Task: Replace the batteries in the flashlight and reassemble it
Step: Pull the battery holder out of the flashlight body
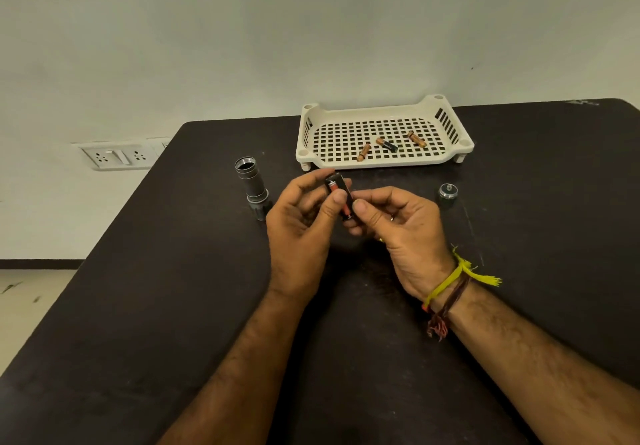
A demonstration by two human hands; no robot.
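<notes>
Both hands hold one black plastic battery holder [341, 198] above the dark tabletop [173, 271]: left hand [304, 233] and right hand [398, 226] pinch it with curled fingers.

A dark table [173, 306] is carrying a white slotted tray [381, 164] at its far edge, a flashlight body [252, 188] standing open end up to the left, and a small cap [447, 192] sitting to the right.

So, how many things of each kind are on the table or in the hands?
Copper-and-black batteries loose in tray: 3
Black battery holder: 1
Grey metal flashlight body: 1
Grey round end cap: 1
White perforated plastic tray: 1
Total: 7
</notes>
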